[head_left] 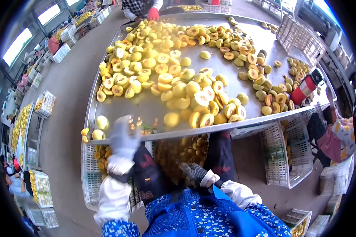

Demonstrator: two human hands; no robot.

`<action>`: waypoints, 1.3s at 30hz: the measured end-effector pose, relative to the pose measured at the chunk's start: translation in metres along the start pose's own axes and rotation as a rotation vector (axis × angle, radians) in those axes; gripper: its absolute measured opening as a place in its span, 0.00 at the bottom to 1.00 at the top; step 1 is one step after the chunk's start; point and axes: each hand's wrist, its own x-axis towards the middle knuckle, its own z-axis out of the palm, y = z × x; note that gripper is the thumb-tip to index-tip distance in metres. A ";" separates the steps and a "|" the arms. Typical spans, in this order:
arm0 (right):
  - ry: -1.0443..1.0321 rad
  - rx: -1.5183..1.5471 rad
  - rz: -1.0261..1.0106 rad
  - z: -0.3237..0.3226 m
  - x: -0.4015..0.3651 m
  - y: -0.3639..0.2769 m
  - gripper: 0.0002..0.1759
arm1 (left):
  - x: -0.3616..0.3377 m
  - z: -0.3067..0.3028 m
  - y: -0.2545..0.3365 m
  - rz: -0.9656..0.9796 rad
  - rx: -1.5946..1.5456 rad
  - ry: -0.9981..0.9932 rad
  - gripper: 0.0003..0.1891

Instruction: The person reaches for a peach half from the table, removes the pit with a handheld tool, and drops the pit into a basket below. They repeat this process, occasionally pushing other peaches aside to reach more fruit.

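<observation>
Left hand [124, 136], too blurred to tell open from closed, is over the bench's [136, 106] near edge, near fruit [171, 119] spread across it. Right hand [194, 172], fingers curled, is between the legs [148, 172]; whether it grips anything is unclear.

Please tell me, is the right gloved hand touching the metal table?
Apart: the head view shows the right hand below the table's near edge, fruit visible between.
</observation>
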 end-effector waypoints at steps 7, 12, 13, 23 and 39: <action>0.083 0.360 0.308 -0.016 -0.005 -0.020 0.24 | 0.075 0.117 0.067 0.252 0.199 -1.045 0.35; 0.266 0.761 0.051 -0.020 -0.023 -0.028 0.19 | 0.067 0.097 0.026 -0.113 -0.445 -0.778 0.24; 0.316 0.802 -0.026 -0.017 -0.018 -0.021 0.17 | 0.063 0.086 0.015 -0.296 -0.921 -0.873 0.23; 0.645 -0.193 -0.510 -0.034 -0.007 -0.077 0.17 | -0.043 0.030 0.065 -0.931 -1.640 -0.315 0.26; 0.691 -0.211 -0.566 -0.002 0.006 -0.063 0.18 | -0.087 0.050 0.093 -0.552 -1.106 0.000 0.19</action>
